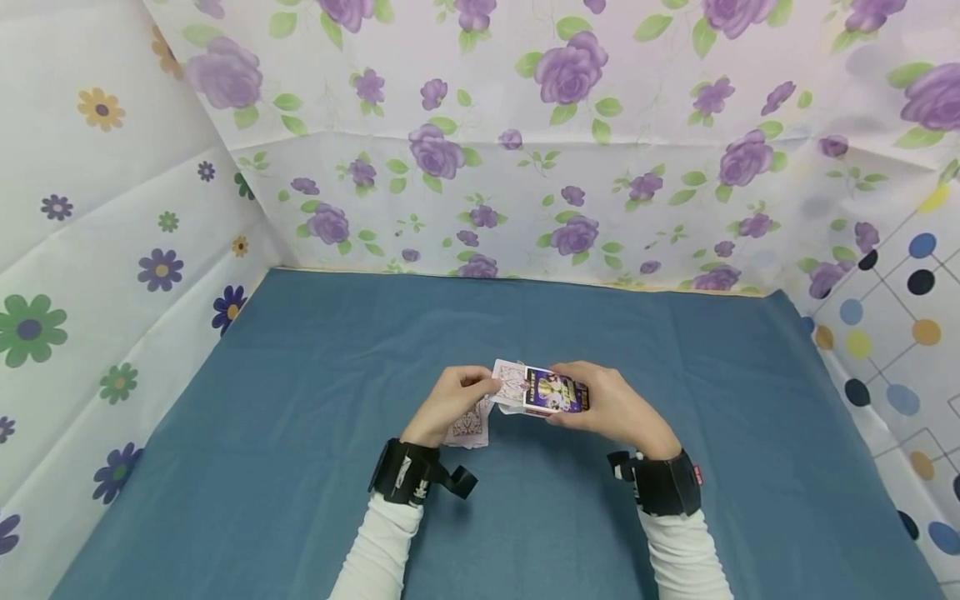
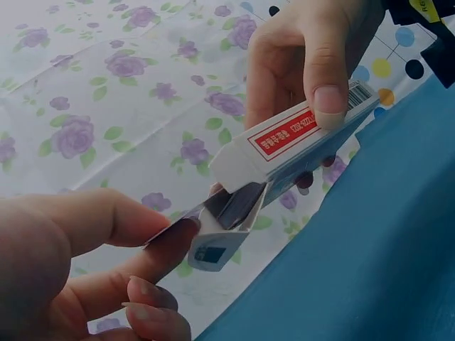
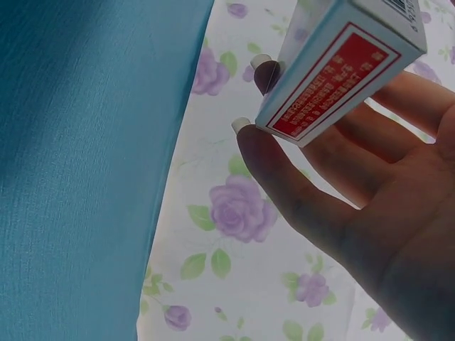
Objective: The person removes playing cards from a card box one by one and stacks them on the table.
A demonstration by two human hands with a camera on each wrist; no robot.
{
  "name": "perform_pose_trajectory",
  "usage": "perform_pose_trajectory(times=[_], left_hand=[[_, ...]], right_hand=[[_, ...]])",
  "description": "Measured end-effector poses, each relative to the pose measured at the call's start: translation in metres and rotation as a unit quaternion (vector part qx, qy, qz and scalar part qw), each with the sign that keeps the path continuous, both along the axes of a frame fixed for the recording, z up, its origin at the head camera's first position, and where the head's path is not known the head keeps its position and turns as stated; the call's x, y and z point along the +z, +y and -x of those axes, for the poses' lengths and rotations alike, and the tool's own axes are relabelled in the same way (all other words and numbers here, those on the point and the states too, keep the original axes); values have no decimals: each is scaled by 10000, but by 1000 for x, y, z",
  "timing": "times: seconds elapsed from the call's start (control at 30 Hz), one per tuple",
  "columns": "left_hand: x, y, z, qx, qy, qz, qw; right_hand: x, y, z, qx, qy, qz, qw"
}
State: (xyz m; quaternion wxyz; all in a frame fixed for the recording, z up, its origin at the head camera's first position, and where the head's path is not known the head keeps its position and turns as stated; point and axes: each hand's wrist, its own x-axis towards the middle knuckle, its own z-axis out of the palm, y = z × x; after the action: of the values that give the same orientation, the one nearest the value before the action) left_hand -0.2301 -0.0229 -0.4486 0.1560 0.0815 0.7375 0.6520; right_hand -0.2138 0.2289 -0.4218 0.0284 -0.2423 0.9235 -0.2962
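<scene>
My right hand point(image 1: 615, 408) grips a playing-card box point(image 1: 557, 392) with a dark blue and yellow picture on its face, held over the table. The box's open end points left, its flap point(image 2: 213, 249) folded out, and dark card edges show inside in the left wrist view. My left hand point(image 1: 447, 402) pinches a playing card point(image 1: 511, 382) with a red-patterned back between thumb and forefinger, at the box mouth. More patterned cards point(image 1: 469, 427) lie on the table below the left hand. In the right wrist view a red label point(image 3: 334, 82) shows on the box's narrow side.
A blue cloth point(image 1: 337, 358) covers the table. Floral sheets point(image 1: 510, 167) stand behind it and on the left, and a dotted sheet point(image 1: 900, 367) hangs on the right. Both wrists wear black straps point(image 1: 663, 483).
</scene>
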Motion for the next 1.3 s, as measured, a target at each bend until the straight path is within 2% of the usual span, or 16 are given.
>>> perform_pose_trajectory(times=[0.17,0.43,0.6,0.77,0.97,1.13,1.3], left_hand=[[2,-3,0,252,-5,-22,9997],[1,-5,0,906,229,-351,9950],[-1,-7,1,1427,349,-542,9877],[-3,-13,4,1949,284,-684,9780],[-4,-23,7,2170,209,-835,9724],[-10,-29,10,2392,239,-573,9690],[-24,-32,11,2381,272,-227,9706]], right_hand=[[0,0,1,-29,0,0,10000],[1,-1,1,-78,10,-39,10000],[1,-1,1,-56,39,-33,10000],[1,0,1,-17,72,-53,10000],[-1,-1,1,-43,33,-64,10000],[-3,-1,2,-75,31,-75,9999],[-3,-1,2,-48,20,-83,10000]])
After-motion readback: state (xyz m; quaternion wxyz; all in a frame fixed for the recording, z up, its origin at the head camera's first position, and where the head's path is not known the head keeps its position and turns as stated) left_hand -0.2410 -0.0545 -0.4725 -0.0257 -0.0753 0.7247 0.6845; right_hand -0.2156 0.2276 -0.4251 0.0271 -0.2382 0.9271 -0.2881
